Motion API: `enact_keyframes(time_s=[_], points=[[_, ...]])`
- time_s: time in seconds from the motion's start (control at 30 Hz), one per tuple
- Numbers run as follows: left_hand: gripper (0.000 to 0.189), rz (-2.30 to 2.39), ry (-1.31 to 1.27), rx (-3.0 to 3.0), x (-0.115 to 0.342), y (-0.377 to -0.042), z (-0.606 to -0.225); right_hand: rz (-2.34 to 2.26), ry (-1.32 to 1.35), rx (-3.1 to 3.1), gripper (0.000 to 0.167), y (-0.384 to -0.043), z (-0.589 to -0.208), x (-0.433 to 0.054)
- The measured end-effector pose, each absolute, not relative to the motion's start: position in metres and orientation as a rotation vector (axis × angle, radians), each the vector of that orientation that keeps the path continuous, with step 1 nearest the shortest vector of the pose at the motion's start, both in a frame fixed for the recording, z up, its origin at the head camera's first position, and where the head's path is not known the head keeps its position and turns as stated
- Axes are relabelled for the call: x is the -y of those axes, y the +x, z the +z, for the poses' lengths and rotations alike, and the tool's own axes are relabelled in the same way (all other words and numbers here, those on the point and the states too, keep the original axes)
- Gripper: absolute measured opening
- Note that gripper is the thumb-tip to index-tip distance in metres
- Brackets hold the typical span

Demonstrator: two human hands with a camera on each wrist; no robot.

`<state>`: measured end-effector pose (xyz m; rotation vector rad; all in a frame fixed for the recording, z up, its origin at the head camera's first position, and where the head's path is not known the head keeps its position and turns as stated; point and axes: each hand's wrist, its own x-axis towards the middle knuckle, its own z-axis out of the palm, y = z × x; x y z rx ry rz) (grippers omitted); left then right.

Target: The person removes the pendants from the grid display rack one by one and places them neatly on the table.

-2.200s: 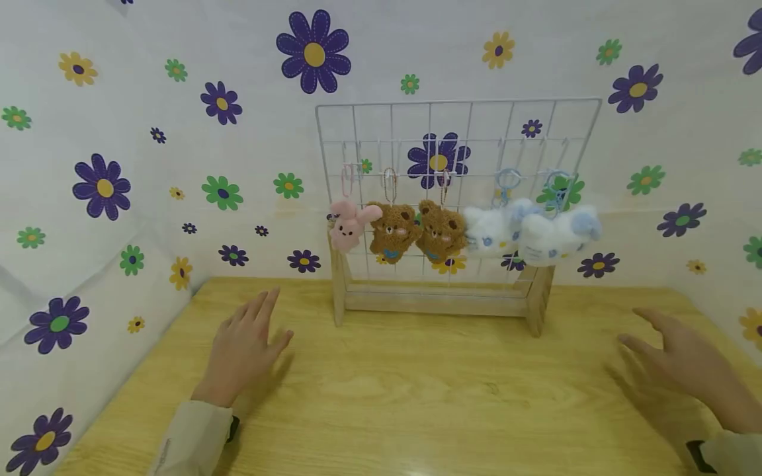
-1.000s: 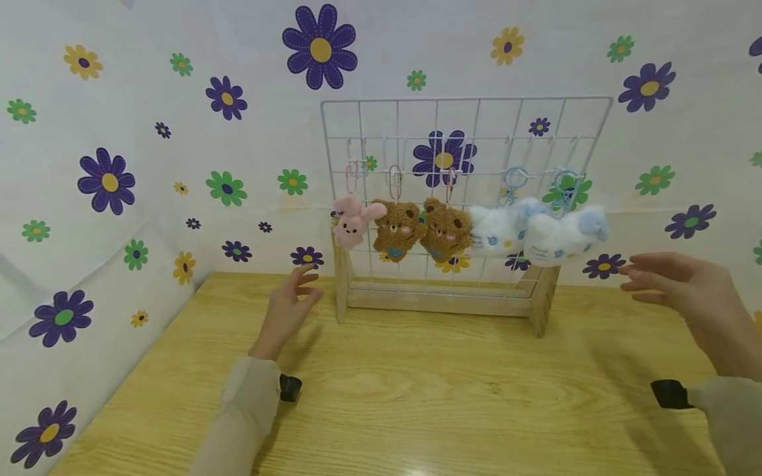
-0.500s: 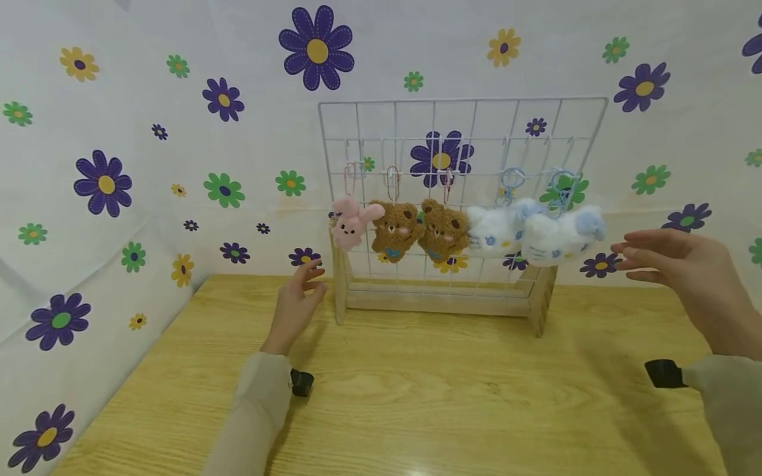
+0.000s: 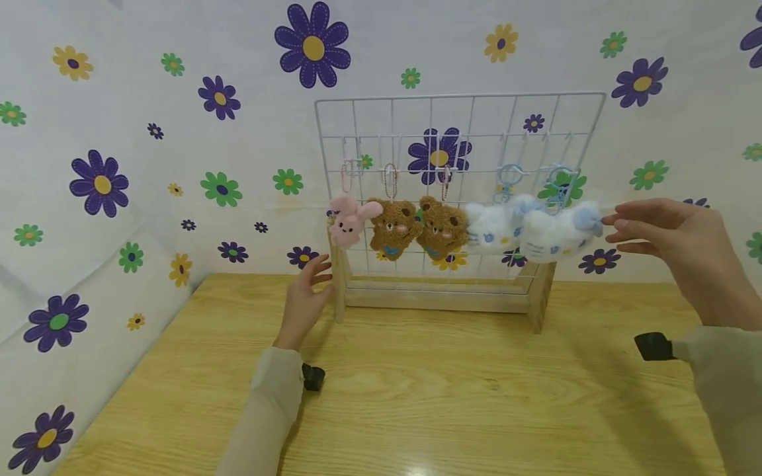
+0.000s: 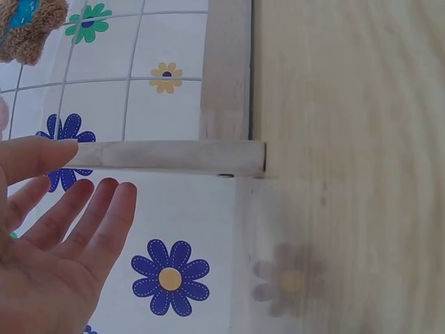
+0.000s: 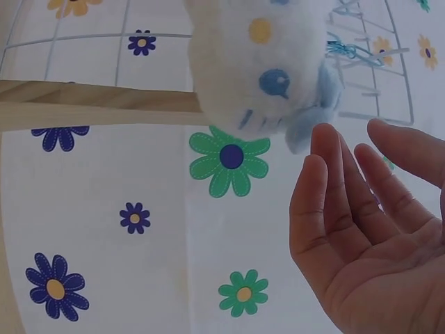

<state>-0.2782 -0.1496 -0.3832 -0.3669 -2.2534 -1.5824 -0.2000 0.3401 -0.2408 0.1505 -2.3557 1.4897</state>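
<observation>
In the head view my left hand (image 4: 305, 301) is beside the left wooden leg (image 4: 338, 277) of a white wire grid rack. The left wrist view has its thumb overlapping that leg (image 5: 174, 156), the other fingers loosely bent beyond it. My right hand (image 4: 684, 248), fingers extended, has its fingertips right at the blue bow of the outermost white cat plush keychain (image 4: 550, 235). In the right wrist view the palm (image 6: 389, 271) shows nothing in it. Another white cat plush (image 4: 491, 228), two brown bear plush keychains (image 4: 393, 228) and a pink bunny plush keychain (image 4: 348, 223) hang to the left.
The rack's wooden crossbar (image 4: 440, 301) and right leg (image 4: 540, 297) stand on a wood-grain table (image 4: 452, 390). White hooks carry the keychains. A white flower-print cloth (image 4: 250, 39) rises behind and at the sides. Black wrist straps (image 4: 653, 346) show at both cuffs.
Both hands have risen from low over the table: the left moved right to the rack's left leg, the right moved up and inward to the outermost white plush. The keychains hang as before.
</observation>
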Motion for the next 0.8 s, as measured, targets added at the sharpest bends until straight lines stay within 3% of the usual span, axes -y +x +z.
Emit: enact_keyframes(time_s=[0.8], points=[[0.053,-1.498,-0.301,2.198,0.138,-0.289,-0.388,1.473,0.153,2.398,0.026,-0.217,-0.211,-0.311]])
